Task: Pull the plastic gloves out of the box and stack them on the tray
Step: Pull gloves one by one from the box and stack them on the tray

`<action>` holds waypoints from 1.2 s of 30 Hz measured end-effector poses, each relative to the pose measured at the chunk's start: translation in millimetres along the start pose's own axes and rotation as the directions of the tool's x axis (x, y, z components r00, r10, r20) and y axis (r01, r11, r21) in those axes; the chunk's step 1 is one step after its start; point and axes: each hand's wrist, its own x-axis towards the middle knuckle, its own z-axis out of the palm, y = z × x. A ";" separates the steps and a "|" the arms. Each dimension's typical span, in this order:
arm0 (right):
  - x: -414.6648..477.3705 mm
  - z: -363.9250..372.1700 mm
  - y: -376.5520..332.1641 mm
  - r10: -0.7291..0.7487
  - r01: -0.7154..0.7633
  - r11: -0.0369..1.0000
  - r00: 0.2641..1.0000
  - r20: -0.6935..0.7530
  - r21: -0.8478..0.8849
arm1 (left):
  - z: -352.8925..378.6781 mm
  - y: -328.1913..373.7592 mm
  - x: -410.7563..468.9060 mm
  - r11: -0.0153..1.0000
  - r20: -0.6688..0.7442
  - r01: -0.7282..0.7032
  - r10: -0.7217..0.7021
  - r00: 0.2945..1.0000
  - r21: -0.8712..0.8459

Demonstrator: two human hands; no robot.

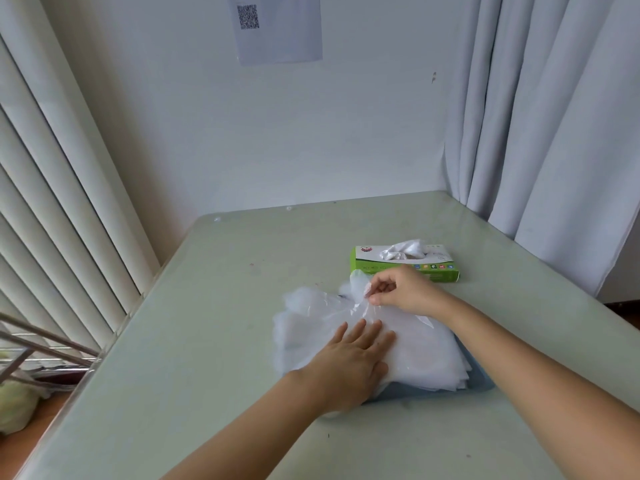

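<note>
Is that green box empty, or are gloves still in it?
Not empty: a crumpled clear plastic glove pokes from the top of the green cardboard box. How many remain: cannot tell.

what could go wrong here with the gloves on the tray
1. The pile of thin clear plastic gloves seems to spill past the flat blue tray on its far side; sheets could slide off once the flat left hand lifts.
2. The crinkled top glove that the right hand pinches may land bunched.
</note>
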 end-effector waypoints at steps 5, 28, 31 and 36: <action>-2.3 2.0 9.7 0.030 -0.029 1.000 0.987 -0.157 0.009 | -5.2 0.4 2.5 0.999 0.033 -0.024 0.025 0.999 -0.033; -82.3 12.0 21.1 0.212 -0.037 0.775 0.956 0.204 -0.631 | 1.9 -30.7 11.0 0.977 0.036 0.206 -0.205 0.978 -0.054; -85.7 11.7 18.8 0.265 -0.103 0.788 0.947 0.184 -0.606 | 6.0 -33.4 6.8 0.970 -0.018 0.236 -0.238 0.971 -0.064; -86.3 10.0 19.1 0.276 -0.124 0.793 0.946 0.169 -0.597 | 5.7 -31.9 -1.0 0.944 0.006 0.315 -0.316 0.949 -0.095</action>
